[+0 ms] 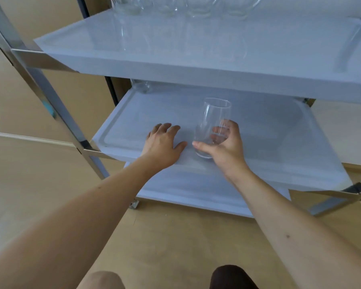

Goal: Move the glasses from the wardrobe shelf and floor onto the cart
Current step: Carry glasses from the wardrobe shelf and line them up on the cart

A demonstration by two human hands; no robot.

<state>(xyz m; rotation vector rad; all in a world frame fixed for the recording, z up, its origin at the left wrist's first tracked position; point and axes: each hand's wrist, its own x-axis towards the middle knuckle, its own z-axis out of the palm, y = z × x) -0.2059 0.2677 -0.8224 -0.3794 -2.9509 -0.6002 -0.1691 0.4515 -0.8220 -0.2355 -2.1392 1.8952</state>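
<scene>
Holding glass (214, 122) in R hand (225, 147) on cart's mid shelf (279, 142).

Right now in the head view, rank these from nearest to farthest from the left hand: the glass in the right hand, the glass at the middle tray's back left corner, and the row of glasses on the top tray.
1. Held glass, just right of the left hand.
2. Back-corner glass, behind it on the middle tray.
3. Row of glasses, above on the top tray.
</scene>
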